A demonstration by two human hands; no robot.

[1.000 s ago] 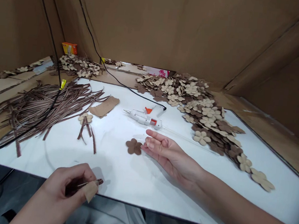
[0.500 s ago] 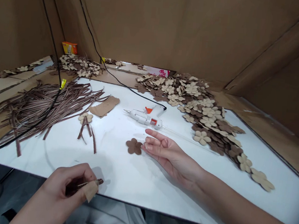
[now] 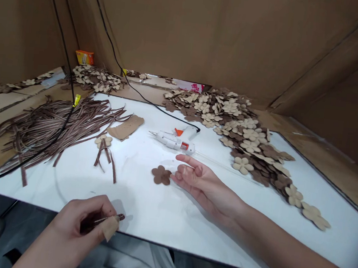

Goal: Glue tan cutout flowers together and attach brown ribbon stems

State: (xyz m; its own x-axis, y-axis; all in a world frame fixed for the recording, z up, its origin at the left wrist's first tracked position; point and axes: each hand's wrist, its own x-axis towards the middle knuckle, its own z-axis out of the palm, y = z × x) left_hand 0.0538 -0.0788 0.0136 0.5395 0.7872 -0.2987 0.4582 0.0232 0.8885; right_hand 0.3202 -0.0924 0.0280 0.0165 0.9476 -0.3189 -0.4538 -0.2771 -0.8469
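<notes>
My left hand (image 3: 84, 226) is closed at the board's front edge. Between thumb and fingers it pinches a folded brown ribbon (image 3: 120, 217), mostly hidden in the palm; tan tape wraps the thumb. My right hand (image 3: 202, 185) rests palm up over the white board, fingers partly curled and apart, with nothing visible in it. Just left of its fingertips lies a dark brown felt flower (image 3: 161, 174). Behind that hand is a white glue gun (image 3: 174, 142) on its side, nozzle to the left, a clear glue stick (image 3: 223, 166) trailing from its back.
Cut brown ribbons (image 3: 55, 125) are heaped at left. A beige flower with ribbon tails (image 3: 103, 140) and a cardboard scrap (image 3: 127, 127) lie beside them. Beige and brown flowers (image 3: 245, 136) pile up at right. A black cord (image 3: 111, 50) hangs across. Cardboard walls (image 3: 177, 31) enclose the board.
My right thumb has lifted slightly and moved back from the brown flower. My left hand keeps its pinch on the ribbon, and the view has shifted very slightly.
</notes>
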